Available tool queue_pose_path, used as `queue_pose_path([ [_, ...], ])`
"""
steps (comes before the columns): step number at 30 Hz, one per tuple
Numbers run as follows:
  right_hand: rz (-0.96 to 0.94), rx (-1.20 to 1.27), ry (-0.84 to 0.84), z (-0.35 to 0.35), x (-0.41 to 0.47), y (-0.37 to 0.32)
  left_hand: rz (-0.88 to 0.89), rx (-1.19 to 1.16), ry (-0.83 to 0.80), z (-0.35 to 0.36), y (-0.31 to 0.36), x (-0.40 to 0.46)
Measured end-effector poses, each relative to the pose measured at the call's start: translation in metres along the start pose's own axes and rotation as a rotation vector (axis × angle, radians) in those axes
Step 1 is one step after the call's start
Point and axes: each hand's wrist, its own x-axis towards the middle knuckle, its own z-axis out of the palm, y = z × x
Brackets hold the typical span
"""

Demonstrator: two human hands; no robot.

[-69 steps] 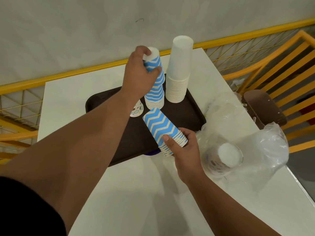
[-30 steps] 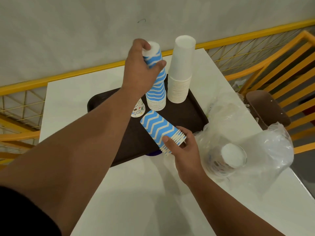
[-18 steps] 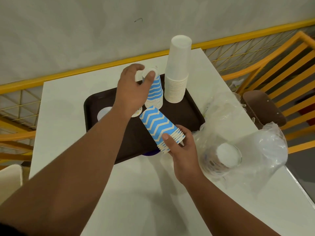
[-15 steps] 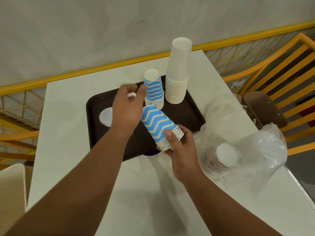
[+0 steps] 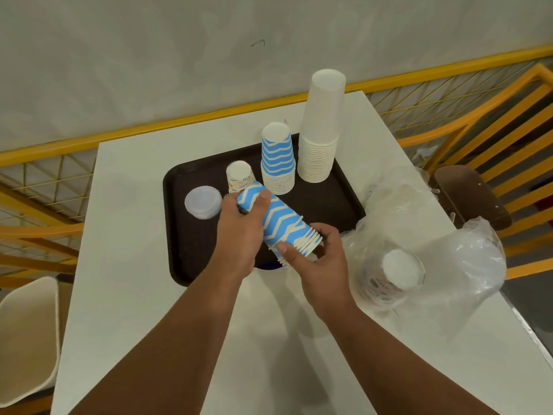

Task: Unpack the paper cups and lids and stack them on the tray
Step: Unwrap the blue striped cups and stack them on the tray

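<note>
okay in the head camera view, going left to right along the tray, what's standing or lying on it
Stack of clear lids → small patterned cup → upright blue zigzag cup stack → tall white cup stack, all on the dark tray.

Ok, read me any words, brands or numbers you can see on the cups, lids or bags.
None can be read.
Small patterned cup on the tray: coloured print, too blurred.
Bagged cups: coloured print, too blurred.
Zigzag cups, white cups, lids: no text.
</note>
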Motion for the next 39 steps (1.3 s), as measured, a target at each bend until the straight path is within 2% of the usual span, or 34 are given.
queue_pose_path([
  [4,0.032,0.055,0.030,-0.003,0.002,0.004,0.361,0.136,0.065,0.004,0.033,0.020],
  [8,0.060,0.090,0.025,-0.005,0.005,0.002,0.715,0.252,0.005,0.015,0.073,0.045],
  [11,0.079,0.121,0.004,-0.005,0.005,0.001,0.839,0.365,-0.020,0.029,0.088,0.068],
  [13,0.086,0.129,-0.001,-0.004,0.006,0.002,0.857,0.413,-0.044,0.037,0.090,0.081],
  [17,0.082,0.155,0.005,-0.005,0.007,0.002,0.837,0.512,-0.074,0.048,0.077,0.101],
  [23,0.089,0.144,0.000,-0.009,0.009,0.002,0.673,0.814,-0.142,0.046,0.046,0.115],
  [25,0.096,0.144,-0.006,-0.010,0.009,0.002,0.645,0.822,-0.137,0.042,0.046,0.109],
  [29,0.114,0.211,-0.013,-0.009,0.011,-0.002,0.589,0.622,-0.011,0.021,0.053,0.076],
  [31,0.127,0.265,-0.023,-0.007,0.011,-0.005,0.452,0.420,0.039,0.007,0.041,0.056],
  [34,0.131,0.308,-0.064,-0.004,0.012,-0.009,0.183,0.108,-0.082,-0.004,0.013,0.024],
  [36,0.132,0.322,-0.105,0.000,0.011,-0.010,0.089,0.003,-0.167,-0.006,0.000,0.011],
  [39,0.146,0.311,-0.124,0.002,0.009,-0.007,0.010,-0.047,-0.118,-0.006,-0.005,0.005],
])
